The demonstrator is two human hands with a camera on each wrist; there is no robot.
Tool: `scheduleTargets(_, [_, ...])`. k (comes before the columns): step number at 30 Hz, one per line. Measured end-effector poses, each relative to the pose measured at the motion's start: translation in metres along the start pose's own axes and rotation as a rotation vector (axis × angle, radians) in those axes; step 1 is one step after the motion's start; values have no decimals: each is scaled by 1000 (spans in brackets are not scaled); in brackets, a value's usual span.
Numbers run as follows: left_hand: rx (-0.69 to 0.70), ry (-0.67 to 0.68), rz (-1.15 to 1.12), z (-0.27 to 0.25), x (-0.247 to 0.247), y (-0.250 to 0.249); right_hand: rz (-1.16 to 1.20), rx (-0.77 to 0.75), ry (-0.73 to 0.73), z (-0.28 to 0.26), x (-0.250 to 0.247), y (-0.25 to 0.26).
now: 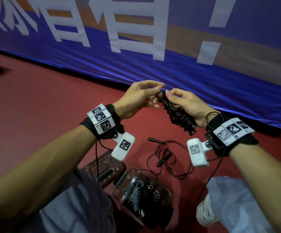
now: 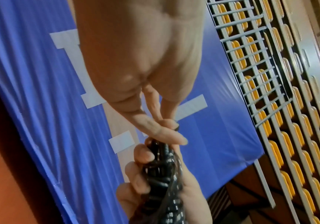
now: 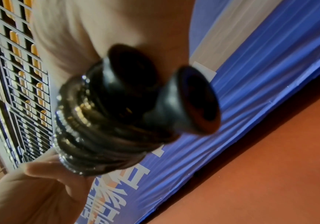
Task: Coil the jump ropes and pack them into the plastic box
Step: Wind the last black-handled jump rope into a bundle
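Two hands: both on one black coiled rope (image 1: 176,113), above the floor (image 1: 52,101).
Right hand (image 1: 188,105): wraps the bundle.
Left hand (image 1: 136,96): pinches its top end.
Box (image 1: 166,192): open below, ropes inside.
Banner (image 1: 203,81): large white characters, "!" legible.

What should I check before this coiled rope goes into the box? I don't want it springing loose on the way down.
1. Bundle held firmly: ok. The right hand grips the coiled black rope, with the cord wound round both handles.
2. Loose end secured: cannot tell. The left hand pinches the cord at the bundle's top, but the tuck itself is hidden.
3. Box open: ok. The plastic box lies open on the floor, its lid beside it.
4. Room inside: cannot tell. Coiled ropes already lie in it.
5. Drop path: not ok. Another rope sprawls uncoiled beside the box.
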State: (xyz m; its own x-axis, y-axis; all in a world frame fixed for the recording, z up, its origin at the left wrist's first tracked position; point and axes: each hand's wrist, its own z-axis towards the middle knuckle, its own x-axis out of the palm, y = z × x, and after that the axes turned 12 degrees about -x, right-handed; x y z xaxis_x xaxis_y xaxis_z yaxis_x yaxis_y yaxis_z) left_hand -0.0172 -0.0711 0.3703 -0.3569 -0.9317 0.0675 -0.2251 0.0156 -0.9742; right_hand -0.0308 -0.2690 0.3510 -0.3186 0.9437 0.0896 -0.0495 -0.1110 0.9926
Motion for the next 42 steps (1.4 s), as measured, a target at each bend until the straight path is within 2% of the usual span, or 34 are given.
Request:
scheduleTargets(5, [-101,137,-1,0,-8,-7,107,-27,-18,-1,12,3])
scheduleTargets(11, [51,142,28,-1,-4,-8,156,-53,-89,-1,21,6])
scheduleTargets(14, [-69,168,49,-2,3,-6,163,-14,-123,-2,22,4])
scheduleTargets(17, [-171,268,-44,-4,-1,-8,170,12,-103,-2,26,3])
scheduleTargets(20, [-160,313,-5,-6,-8,-7,199,32,-92,-4,31,2])
scheduleTargets(23, [-153,223,109,-4,-11,-4,147,48,-64,-3,32,-2])
scheduleTargets(25, [-178,121,150,-2,-12,-5,118,62,7,-2,29,-2])
scheduleTargets(28, [-215,-19,160,1,-15,-7,-113,-2,125,-4,30,-2])
scheduleTargets(30, [-242,-36,201,0,-15,-9,-193,-48,158,-6,30,-8])
scheduleTargets(33, [-226,-112,230,0,-13,-7,-334,-76,132,-4,28,-13])
scheduleTargets(37, [-162,-268,314,7,-11,1,-491,-136,-17,-7,34,-17])
scheduleTargets(42, [-216,-341,526,12,-16,14,-748,-61,84,-10,27,-42])
